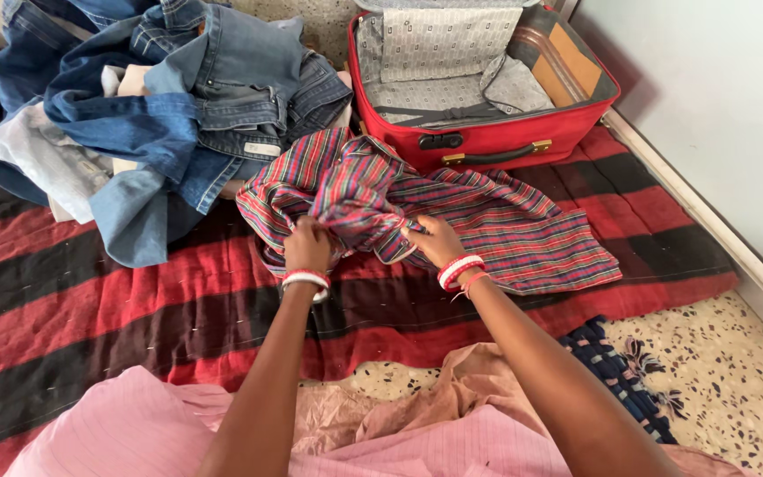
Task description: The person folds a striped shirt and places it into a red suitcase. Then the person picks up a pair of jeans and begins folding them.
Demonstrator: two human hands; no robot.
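A red, green and blue plaid shirt (505, 221) lies crumpled on a red and black striped blanket (90, 300). My left hand (307, 245) pinches a bunched part of the shirt near its left side. My right hand (434, 241) grips the fabric a little to the right, near a cuff or hem. Both wrists wear red and white bangles. The shirt's right half is spread flat toward the blanket's edge.
A pile of blue jeans and pale clothes (161, 97) sits at the back left. An open red suitcase (487, 141) with grey patterned lining stands behind the shirt. A white wall (717, 115) runs along the right. Speckled floor (735, 389) and a dark blue mat (620, 371) lie at the right front.
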